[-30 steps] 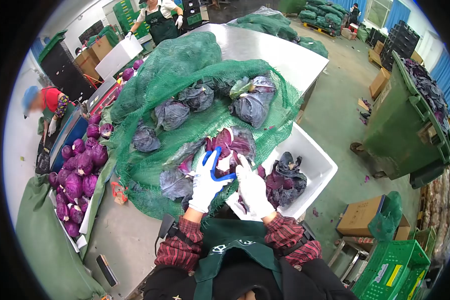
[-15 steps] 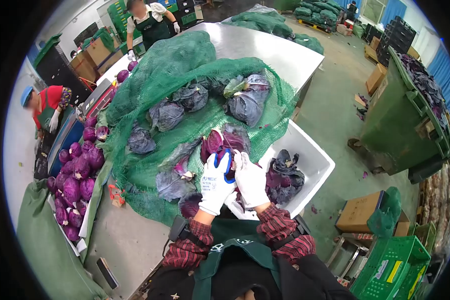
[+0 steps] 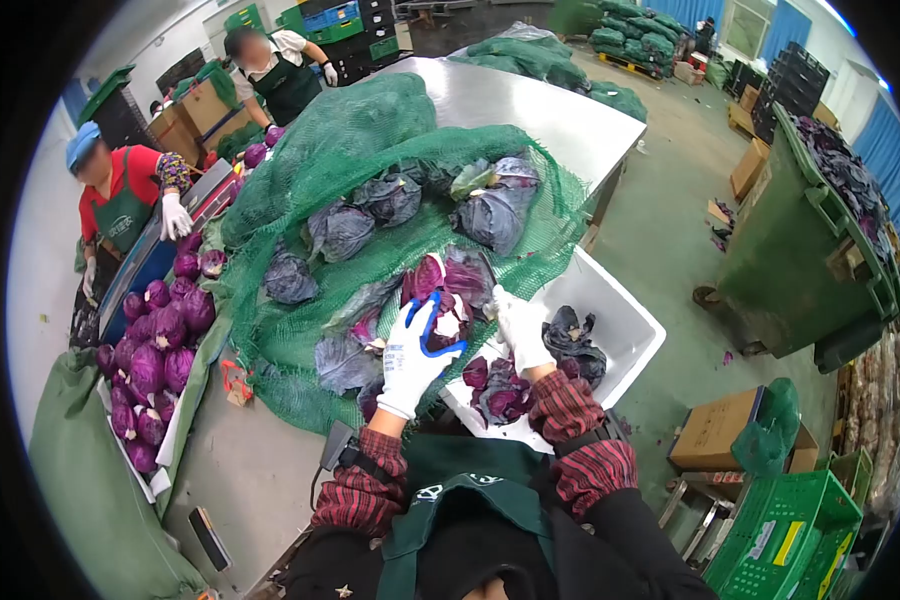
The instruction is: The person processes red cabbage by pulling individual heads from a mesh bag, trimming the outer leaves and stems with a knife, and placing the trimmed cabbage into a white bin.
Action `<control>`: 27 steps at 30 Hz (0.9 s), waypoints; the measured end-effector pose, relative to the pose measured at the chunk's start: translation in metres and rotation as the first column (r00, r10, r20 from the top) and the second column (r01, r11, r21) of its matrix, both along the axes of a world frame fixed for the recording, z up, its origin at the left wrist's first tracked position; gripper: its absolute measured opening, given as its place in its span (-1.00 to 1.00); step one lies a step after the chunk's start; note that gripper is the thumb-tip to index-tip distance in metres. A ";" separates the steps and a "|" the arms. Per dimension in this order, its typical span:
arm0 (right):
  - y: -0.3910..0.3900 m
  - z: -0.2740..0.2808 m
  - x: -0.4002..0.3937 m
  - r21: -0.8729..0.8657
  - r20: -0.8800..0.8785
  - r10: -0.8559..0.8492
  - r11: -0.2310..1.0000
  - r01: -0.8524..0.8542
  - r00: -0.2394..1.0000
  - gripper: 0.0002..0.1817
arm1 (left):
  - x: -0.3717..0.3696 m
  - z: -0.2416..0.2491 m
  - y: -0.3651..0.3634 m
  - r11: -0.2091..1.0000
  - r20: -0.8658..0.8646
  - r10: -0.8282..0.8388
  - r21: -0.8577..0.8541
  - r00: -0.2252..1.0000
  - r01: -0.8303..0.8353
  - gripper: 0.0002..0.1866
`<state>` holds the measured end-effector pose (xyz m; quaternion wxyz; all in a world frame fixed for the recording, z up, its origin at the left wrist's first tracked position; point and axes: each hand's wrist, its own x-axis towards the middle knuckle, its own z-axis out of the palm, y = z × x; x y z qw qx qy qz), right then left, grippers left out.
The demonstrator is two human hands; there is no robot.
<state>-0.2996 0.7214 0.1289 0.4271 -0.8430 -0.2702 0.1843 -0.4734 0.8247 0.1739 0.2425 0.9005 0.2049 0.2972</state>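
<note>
My left hand (image 3: 417, 352), in a white and blue glove, rests with fingers spread on a purple cabbage (image 3: 449, 322) whose pale cut stem shows. My right hand (image 3: 519, 327), gloved in white, is just right of that cabbage; its fingertips are bent near a leaf edge, and whether they grip it is unclear. Loose outer leaves (image 3: 469, 278) lie around the cabbage on the green mesh bag (image 3: 410, 245). More dark-leaved cabbages (image 3: 338, 231) sit in the open bag. Below my right hand, purple leaves (image 3: 502, 392) lie at the edge of the white bin (image 3: 625, 335).
Peeled purple cabbages (image 3: 167, 326) are piled at the left. Two co-workers stand at the upper left, beyond the metal table (image 3: 530, 98). A green waste bin (image 3: 790, 250) full of leaves stands at the right, above a cardboard box (image 3: 720, 428) and a green crate (image 3: 780, 535).
My hands have moved apart, the right one rightward, uncovering the cabbage's stem and leaves over the bin's edge. The left hand's fingers have spread. Both co-workers have shifted.
</note>
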 end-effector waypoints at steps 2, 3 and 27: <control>-0.003 0.034 -0.033 0.149 0.054 0.062 0.986 -0.070 0.997 -0.35 | -0.004 -0.005 0.011 0.999 0.009 -0.010 -0.045 1.000 0.011 -0.09; -0.003 0.046 -0.052 0.151 0.202 0.031 0.986 -0.063 0.979 -0.37 | -0.005 -0.005 0.013 0.996 0.007 -0.017 -0.082 1.000 0.018 -0.09; 0.016 -0.013 -0.049 0.328 0.175 -0.018 0.944 -0.041 0.984 -0.38 | -0.041 -0.028 0.012 0.773 0.272 -0.121 -0.578 0.955 0.263 -0.21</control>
